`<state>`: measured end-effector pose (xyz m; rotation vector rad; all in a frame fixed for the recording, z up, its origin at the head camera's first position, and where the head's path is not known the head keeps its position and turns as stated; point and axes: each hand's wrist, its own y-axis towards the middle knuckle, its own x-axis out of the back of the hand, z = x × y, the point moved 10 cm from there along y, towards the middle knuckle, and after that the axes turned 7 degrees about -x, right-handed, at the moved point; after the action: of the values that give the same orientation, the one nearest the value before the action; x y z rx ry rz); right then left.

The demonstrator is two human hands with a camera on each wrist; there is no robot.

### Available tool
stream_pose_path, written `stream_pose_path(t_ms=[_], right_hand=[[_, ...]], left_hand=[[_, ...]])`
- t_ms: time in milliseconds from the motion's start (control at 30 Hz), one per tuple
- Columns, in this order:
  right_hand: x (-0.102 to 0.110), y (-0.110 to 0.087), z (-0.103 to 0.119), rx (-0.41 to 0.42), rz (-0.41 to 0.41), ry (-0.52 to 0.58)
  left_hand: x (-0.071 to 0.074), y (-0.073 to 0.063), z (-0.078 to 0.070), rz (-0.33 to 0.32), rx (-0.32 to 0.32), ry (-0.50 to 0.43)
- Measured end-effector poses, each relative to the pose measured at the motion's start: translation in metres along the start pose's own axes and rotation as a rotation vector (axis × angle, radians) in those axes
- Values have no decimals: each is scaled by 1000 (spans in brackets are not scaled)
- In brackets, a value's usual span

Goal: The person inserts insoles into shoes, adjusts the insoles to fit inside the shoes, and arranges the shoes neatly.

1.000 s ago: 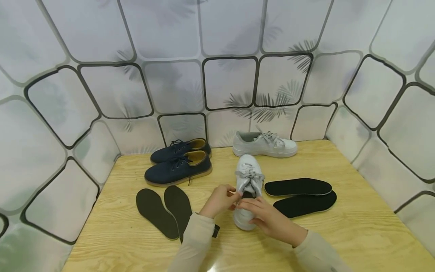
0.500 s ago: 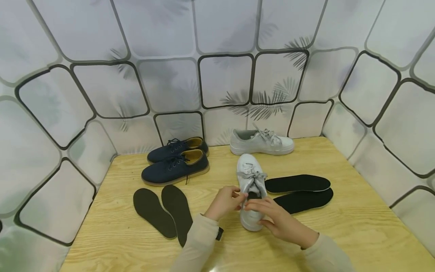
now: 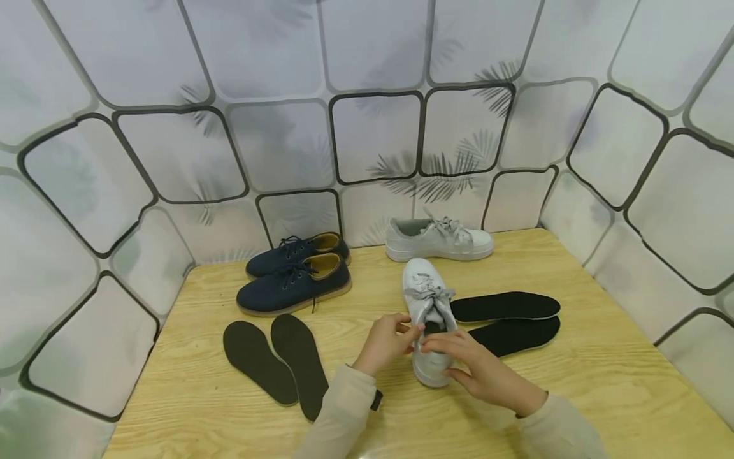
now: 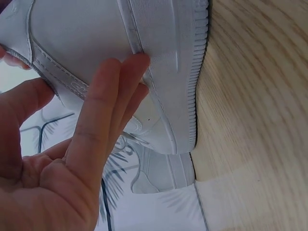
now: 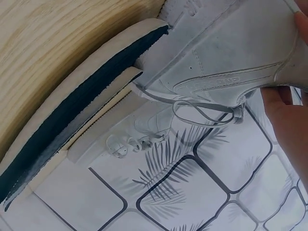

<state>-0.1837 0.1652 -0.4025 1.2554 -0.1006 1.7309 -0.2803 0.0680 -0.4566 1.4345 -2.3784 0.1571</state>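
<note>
White shoe (image 3: pixel 434 312) with side lettering (image 5: pixel 225 81) too blurred to read, left hand (image 3: pixel 388 343) and right hand (image 3: pixel 480 368) angled inward, both pinching its collar (image 4: pixel 48 70)

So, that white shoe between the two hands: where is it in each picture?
Head: the white shoe is just right of centre, below the middle, toe pointing away.
Left wrist: it spans the upper left and top centre.
Right wrist: it fills the upper right.
Shared landmark: the leaf-print wall, visible in all three.
</note>
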Motion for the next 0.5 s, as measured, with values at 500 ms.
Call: stream_pose_path(t_ms=[500], right_hand=[[54,-26,-76,-366,-110,-120]], left_hand=[[0,-2,2,4,32,12]])
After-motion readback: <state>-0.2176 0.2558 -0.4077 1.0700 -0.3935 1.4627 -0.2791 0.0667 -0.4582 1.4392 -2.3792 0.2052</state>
